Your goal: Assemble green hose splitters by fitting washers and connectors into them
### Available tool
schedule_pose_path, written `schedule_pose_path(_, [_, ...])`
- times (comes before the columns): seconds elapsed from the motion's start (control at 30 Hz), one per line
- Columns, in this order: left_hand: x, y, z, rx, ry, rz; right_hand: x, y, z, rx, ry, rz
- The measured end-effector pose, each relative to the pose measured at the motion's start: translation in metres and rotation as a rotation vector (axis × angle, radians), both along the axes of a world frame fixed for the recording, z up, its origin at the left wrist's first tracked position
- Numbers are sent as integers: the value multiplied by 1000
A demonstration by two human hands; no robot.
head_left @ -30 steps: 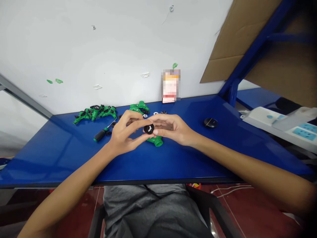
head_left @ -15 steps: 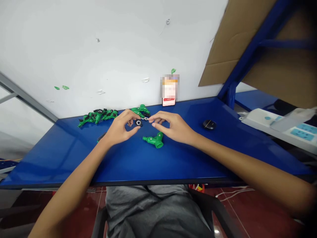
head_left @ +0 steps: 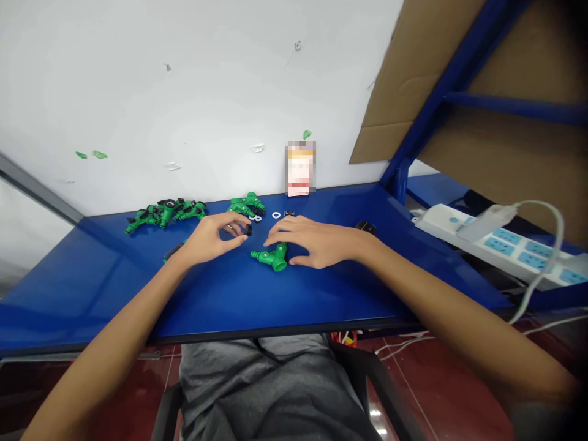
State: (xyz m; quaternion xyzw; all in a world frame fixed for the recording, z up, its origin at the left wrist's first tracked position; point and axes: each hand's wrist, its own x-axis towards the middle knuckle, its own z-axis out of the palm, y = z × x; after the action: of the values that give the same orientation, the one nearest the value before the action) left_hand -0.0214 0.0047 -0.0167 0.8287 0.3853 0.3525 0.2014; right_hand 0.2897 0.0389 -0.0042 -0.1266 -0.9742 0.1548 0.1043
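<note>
Between the thumb and fingers of my left hand (head_left: 215, 237) is a small black round cap (head_left: 248, 229), seen edge-on. My right hand (head_left: 312, 240) hovers with fingers spread over a green Y-shaped hose connector (head_left: 274, 256) on the blue table; I cannot tell whether a fingertip touches it. Just beyond the hands lie a white ring washer (head_left: 276, 215), a couple more washers (head_left: 258, 218) and a small black part (head_left: 289, 213). More green connectors (head_left: 248, 202) rest behind my left hand.
A pile of green and black connectors (head_left: 168, 212) lies at the back left of the blue table (head_left: 220, 306). A phone-like upright card (head_left: 300, 171), partly blurred, leans on the wall. A black mouse (head_left: 366, 228) is partly behind my right forearm. A white power strip (head_left: 496, 239) stands at the right.
My right hand has moved from the washers down to the green connector, fingers spreading. The cap in my left hand has turned from face-on to edge-on. The whole view has shifted slightly.
</note>
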Motion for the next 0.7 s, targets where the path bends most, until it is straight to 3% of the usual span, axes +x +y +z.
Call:
schedule_pose_path(0.13, [-3,0,5,37,148,55,-8,6,-11,-13,-54,-38])
schedule_pose_path(0.27, [-15,1,12,-35,431,121,-5,11,-6,-12,-39,-112])
schedule_pose_path(0.53, [-30,7,13,-133,540,5,0,13,7,40,317,-304])
schedule_pose_path(0.63, [-33,9,14,-82,477,101,-3,13,5,-90,501,-369])
schedule_pose_path(0.7, [-38,13,14,-24,456,204,-6,13,2,-258,613,-423])
